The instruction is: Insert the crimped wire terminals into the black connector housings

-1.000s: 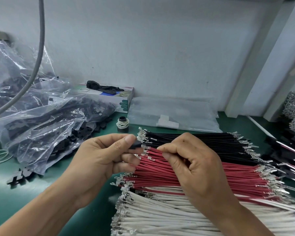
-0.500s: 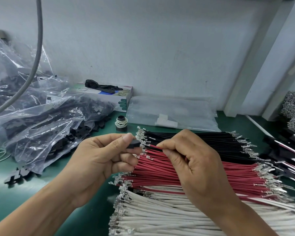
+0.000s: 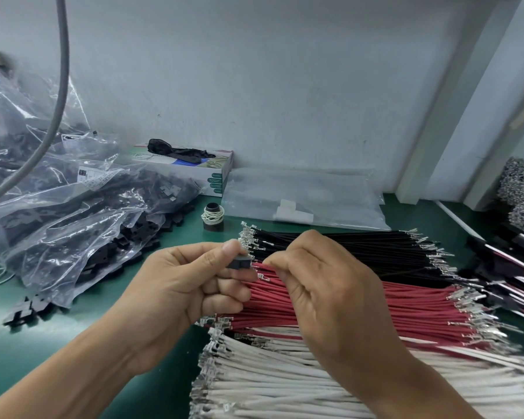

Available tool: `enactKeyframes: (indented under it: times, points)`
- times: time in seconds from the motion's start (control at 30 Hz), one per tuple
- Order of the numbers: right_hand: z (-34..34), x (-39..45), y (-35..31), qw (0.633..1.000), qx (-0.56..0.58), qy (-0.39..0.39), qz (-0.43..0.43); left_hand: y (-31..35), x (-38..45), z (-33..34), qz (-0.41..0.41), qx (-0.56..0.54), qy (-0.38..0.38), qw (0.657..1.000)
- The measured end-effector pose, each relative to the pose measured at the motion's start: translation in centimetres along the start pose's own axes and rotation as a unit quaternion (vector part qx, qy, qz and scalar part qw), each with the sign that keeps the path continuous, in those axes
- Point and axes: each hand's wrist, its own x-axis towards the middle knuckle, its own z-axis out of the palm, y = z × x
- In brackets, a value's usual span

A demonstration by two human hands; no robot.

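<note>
Boxy black plastic housing point(image 3: 239, 263), thumb-pinched.

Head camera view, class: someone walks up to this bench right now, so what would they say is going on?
A person is assembling wire connectors by hand. The left hand pinches a small black connector housing between thumb and fingers. The right hand pinches something just beside the housing, above the red wires; which wire it holds is hidden. Black wires and white wires lie in rows on the green bench. A clear bag of black housings sits on the left.
</note>
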Motion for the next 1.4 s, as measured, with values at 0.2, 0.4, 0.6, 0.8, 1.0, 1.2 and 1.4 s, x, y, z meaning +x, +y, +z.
enactKeyframes:
  times: [0.2,0.4,0.6,0.8,1.0,1.2,1.4]
  points:
    - [-0.3,0.1,0.3,0.998,0.045,-0.009,0.041,0.3,-0.4,0.2,0.159,0.188,0.025,0.969]
    - [-1.0,0.4,0.5,1.0,0.004,-0.009,0.014,0.1,-0.3,-0.1,0.143,0.174,0.02,0.974]
    - [-0.6,0.3,0.3,1.0,0.019,0.007,-0.011,0.1,-0.4,-0.1,0.14,0.167,0.003,0.976]
    - [-1.8,0.7,0.8,0.998,-0.034,0.021,-0.055,0.3,-0.4,-0.2,0.147,0.137,-0.016,0.979]
    - [-4.8,1.1,4.4,0.99,-0.1,-0.081,0.064,1.1,0.1,-1.5,0.14,0.069,0.012,0.988]
    - [-10.3,1.7,7.6,0.941,-0.18,-0.233,0.165,1.0,0.4,-2.0,0.116,0.138,0.039,0.983]
    - [-6.4,1.0,0.0,0.956,-0.031,-0.272,0.106,0.3,0.5,-1.5,0.089,0.183,0.024,0.979]
